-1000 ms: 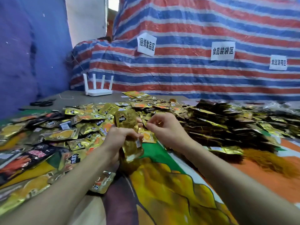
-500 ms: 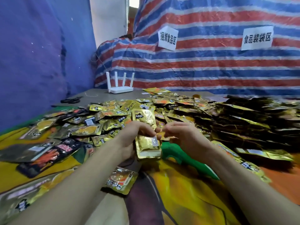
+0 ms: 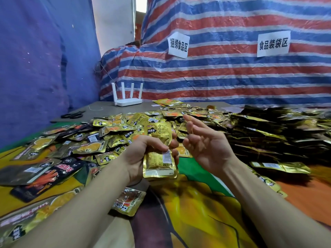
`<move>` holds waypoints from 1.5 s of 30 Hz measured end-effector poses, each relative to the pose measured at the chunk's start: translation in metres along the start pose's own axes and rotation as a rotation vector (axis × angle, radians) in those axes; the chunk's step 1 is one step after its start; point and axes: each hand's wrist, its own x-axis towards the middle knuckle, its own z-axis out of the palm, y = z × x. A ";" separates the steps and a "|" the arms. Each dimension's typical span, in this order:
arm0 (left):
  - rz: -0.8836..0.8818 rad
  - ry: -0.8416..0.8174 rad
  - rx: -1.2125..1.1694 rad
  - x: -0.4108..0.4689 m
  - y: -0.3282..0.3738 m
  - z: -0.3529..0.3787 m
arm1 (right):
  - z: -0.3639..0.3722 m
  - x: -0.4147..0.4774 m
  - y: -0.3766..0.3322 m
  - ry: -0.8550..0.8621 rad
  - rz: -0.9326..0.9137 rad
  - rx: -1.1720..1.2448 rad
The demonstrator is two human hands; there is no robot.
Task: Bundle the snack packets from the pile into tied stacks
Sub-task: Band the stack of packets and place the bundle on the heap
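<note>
Our right grip [image 3: 204, 145] has let go, splayed and empty, so our left grip [image 3: 141, 153] alone clasps the stack [image 3: 158, 163], probably awaiting more from the pile [image 3: 116, 129].

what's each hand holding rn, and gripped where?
Left hand grips a small stack of gold snack packets around its middle, both ends sticking out. Right hand is open beside it, holding nothing.

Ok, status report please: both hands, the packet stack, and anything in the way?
Left hand grips stack of gold packets, upright. Right hand open, empty, beside it. No tie seen on stack. Loose pile just behind; nothing blocking.
</note>
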 end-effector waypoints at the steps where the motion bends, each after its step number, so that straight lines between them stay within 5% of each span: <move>1: -0.016 0.004 0.019 0.000 -0.001 0.000 | 0.000 0.001 0.002 0.005 -0.006 -0.021; 8: -0.012 0.302 0.196 0.004 -0.007 0.006 | -0.007 0.000 0.005 0.062 -0.029 -0.298; 11: 0.207 0.675 0.244 0.011 -0.009 0.001 | -0.007 -0.004 0.013 0.107 -0.054 -0.583; 14: 0.390 0.804 0.172 0.013 -0.005 0.001 | 0.000 -0.003 0.026 0.119 -0.074 -0.676; 22: 0.539 0.867 0.035 0.011 -0.004 0.003 | 0.010 -0.001 0.039 0.112 -0.078 -0.824; 28: 0.659 0.813 -0.104 0.008 -0.003 0.009 | 0.016 -0.004 0.049 0.123 -0.037 -0.617; 32: 0.600 0.769 -0.179 0.008 -0.006 0.011 | 0.020 -0.004 0.058 0.162 -0.027 -0.538; 39: 0.334 0.568 -0.210 0.013 -0.014 0.019 | 0.019 -0.002 0.057 -0.022 0.028 -0.413; 45: 0.448 0.540 -0.201 0.012 0.000 0.011 | 0.014 0.003 0.049 0.013 0.050 -0.374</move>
